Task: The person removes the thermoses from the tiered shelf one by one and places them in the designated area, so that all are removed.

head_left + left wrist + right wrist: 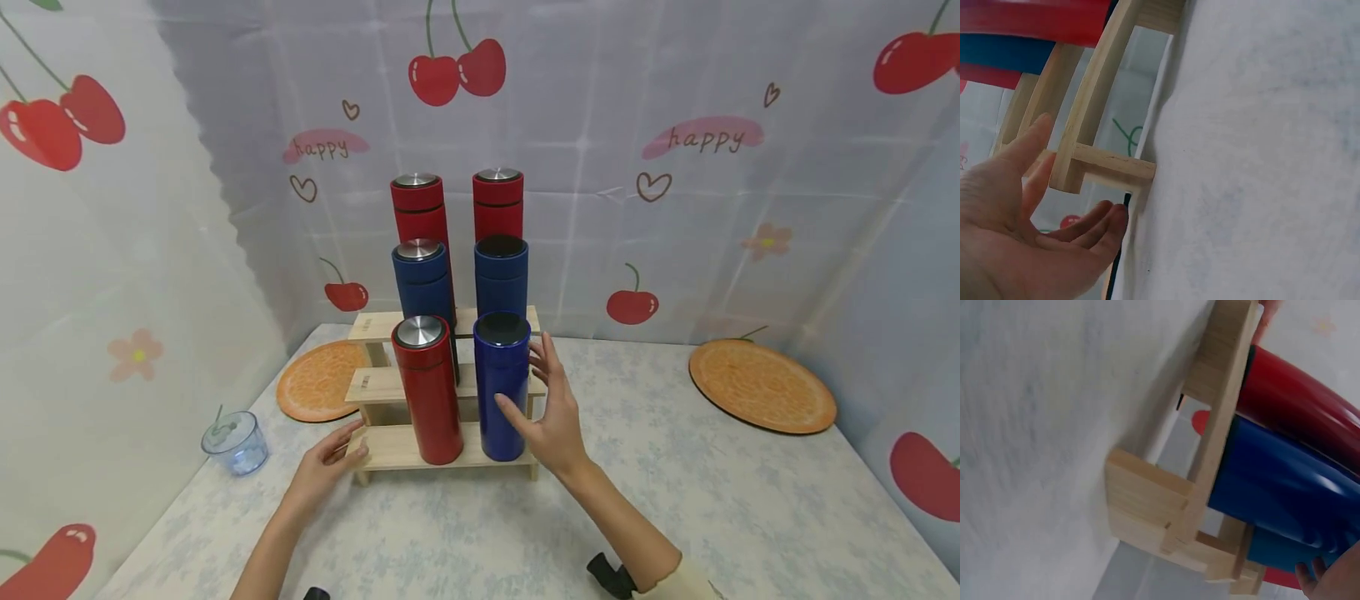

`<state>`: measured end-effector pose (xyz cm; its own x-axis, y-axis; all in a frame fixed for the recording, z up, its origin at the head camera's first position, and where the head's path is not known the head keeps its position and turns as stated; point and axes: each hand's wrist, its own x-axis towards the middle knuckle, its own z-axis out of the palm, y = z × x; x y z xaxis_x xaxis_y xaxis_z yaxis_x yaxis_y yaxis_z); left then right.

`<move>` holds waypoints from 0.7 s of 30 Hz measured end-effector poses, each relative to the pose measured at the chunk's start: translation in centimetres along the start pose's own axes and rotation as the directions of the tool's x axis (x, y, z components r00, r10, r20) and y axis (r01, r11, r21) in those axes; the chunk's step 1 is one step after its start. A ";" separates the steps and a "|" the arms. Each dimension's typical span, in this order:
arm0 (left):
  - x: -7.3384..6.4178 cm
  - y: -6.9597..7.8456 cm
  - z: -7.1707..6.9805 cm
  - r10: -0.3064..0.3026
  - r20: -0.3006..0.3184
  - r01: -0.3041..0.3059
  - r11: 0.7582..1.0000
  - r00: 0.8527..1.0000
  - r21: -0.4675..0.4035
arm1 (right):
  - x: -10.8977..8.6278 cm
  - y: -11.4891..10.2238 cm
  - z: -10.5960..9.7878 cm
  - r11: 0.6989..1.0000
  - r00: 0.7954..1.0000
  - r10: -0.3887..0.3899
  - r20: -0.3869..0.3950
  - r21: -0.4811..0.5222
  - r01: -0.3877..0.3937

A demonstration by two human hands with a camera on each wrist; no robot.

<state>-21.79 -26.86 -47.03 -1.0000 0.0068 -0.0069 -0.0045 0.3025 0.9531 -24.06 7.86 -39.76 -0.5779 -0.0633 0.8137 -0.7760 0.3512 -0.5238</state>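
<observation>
A three-tier wooden rack (393,448) holds pairs of thermos flasks. On its lowest step stand a red flask (429,400) with a steel lid and a shiny blue flask (501,392) with a black lid. My left hand (322,471) is at the rack's left end; in the left wrist view its thumb and fingers (1110,231) are spread around the end of the step. My right hand (557,425) is beside the blue flask, fingers spread, thumb overlapping its front. Only some right fingertips (1304,575) show in the right wrist view.
Two darker blue flasks stand on the middle step, the left one (422,279) steel-lidded; two red flasks, one at right (498,208), stand on top. Orange-slice placemats lie at left (315,383) and right (761,387). A glass (243,454) sits near the left edge.
</observation>
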 end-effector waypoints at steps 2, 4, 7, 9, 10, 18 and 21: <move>0.1 -0.4 0.0 0.008 0.041 -0.008 1.000 0.999 0.000 | -0.5 0.1 0.6 1.000 0.999 0.028 0.030 -0.011 -0.027; 0.2 -0.7 0.0 0.011 0.072 -0.011 1.000 0.997 -0.002 | -0.8 0.1 1.0 0.999 0.998 0.041 0.046 -0.024 -0.040; 0.2 -0.9 0.0 0.030 0.095 -0.031 1.000 0.995 0.003 | -1.1 0.1 1.3 0.999 0.998 0.036 0.053 -0.030 -0.034; 0.2 -0.9 0.0 0.034 0.098 -0.035 0.999 0.995 0.004 | -1.1 0.2 1.3 0.999 0.999 0.028 0.046 -0.027 -0.027; 0.2 -0.9 0.0 0.033 0.100 -0.034 0.999 0.994 0.005 | -1.1 0.2 1.3 1.000 0.999 0.023 0.041 -0.022 -0.022; 0.1 -1.2 -0.1 -0.003 0.110 0.004 1.000 0.994 -0.016 | -1.5 0.2 -0.3 1.000 1.000 -0.018 0.010 -0.026 0.018; 0.1 -1.3 0.0 -0.010 0.120 0.012 1.000 0.993 -0.016 | -1.4 0.1 -1.9 0.994 0.995 -0.090 -0.049 -0.060 0.087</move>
<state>-21.86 -27.27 -48.24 -0.9916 0.1183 -0.0528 -0.0167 0.2873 0.9577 -22.87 9.75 -40.52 -0.4928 -0.0486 0.8688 -0.8068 0.3994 -0.4353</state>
